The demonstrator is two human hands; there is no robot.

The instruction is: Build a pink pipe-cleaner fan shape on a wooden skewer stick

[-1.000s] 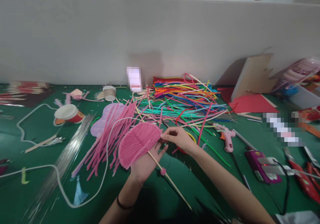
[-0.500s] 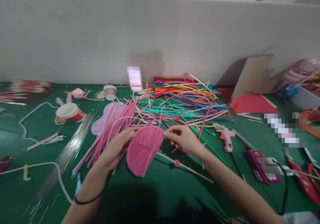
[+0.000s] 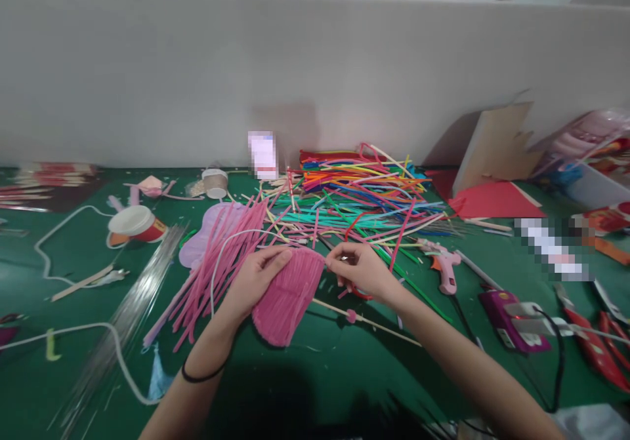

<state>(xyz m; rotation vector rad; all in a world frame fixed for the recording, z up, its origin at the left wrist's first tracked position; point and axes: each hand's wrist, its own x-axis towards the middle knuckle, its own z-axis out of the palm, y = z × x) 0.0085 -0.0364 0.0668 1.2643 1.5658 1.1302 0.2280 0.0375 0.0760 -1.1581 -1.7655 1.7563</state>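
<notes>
A pink fan-shaped piece [image 3: 288,299], its surface ribbed with fuzzy strips like pipe cleaners, is held up over the green table. My left hand [image 3: 258,279] grips its upper left edge, thumb lying on the front face and fingers behind. At the upper right corner, the fingertips of my right hand [image 3: 359,268] are pinched together; whether they hold the corner or a thin strand there I cannot make out. Beneath the piece, a thin wooden stick [image 3: 386,328] with a small pink bead-like lump lies on the table. Loose pink pipe cleaners [image 3: 229,243] lie beside my left hand.
Behind my hands is a heap of multicoloured pipe cleaners [image 3: 359,178]. A pink glue gun [image 3: 445,266], a purple power strip [image 3: 512,322] and red-handled pliers [image 3: 593,341] are on the right. To the left lie a paper cup [image 3: 135,223], clear thin rods [image 3: 142,289] and a white cord [image 3: 118,348].
My left hand has shifted right and up along the fan-shaped piece, its thumb now over the front. The right hand stays pinched at the corner. The view has moved slightly.
</notes>
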